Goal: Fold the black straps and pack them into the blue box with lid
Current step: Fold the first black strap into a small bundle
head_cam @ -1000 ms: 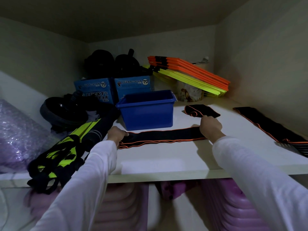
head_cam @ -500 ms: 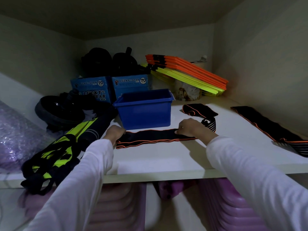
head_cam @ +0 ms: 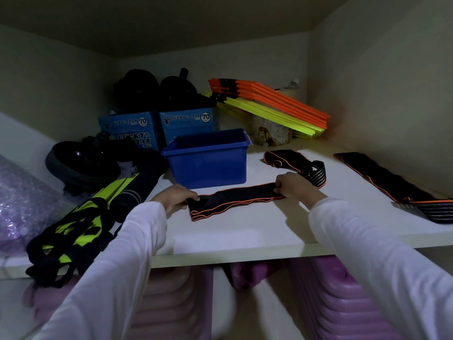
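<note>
Head view, white shelf (head_cam: 245,231), blue box (head_cam: 208,165), black strap (head_cam: 232,196) flat on it.

We cannot see inside the blue box (head_cam: 208,163); its near wall hides the contents. At the shelf's (head_cam: 245,231) right end, a second black strap (head_cam: 392,182) runs off the picture's edge. The black gear (head_cam: 157,89) at the back-left corner is too dark to identify.

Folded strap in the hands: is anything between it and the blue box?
Nothing visible. The black strap, held by the left hand and right hand, lies just in front of the blue box, whose top is open.
</note>
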